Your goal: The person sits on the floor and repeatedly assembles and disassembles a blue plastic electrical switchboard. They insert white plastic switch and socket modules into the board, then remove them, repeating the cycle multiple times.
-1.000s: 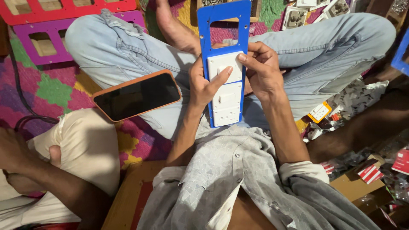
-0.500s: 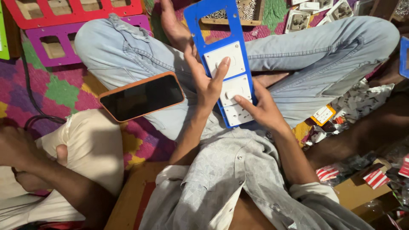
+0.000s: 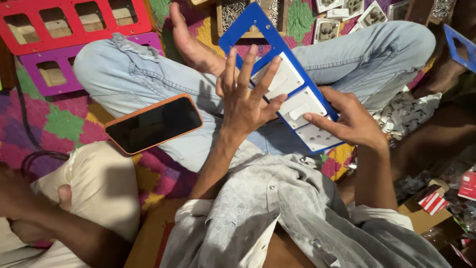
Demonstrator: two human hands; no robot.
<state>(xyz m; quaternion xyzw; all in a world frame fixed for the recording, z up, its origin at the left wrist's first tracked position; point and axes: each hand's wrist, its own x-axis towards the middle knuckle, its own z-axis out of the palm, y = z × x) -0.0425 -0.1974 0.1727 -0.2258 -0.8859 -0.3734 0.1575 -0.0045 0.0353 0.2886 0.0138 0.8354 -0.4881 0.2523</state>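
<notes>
Head view: right hand [image 3: 349, 121] grips blue plate [image 3: 258, 22], fingers closed on its lower edge; left hand [image 3: 245, 97] fingers spread over white switches [image 3: 285, 82]. Judged light, rigid; hold by edges.

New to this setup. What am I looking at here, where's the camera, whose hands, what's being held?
There is no machine here: a person sits cross-legged on a patterned mat, and the one camera is worn on their head, looking down at their lap. The right hand grips the lower end of a blue panel fitted with white switch modules. The left hand lies over the panel with fingers spread, touching the modules. A phone in an orange case rests on the left thigh. Red and purple panels, more white sockets and a tray of screws lie around. The arm at lower left belongs to another person.
</notes>
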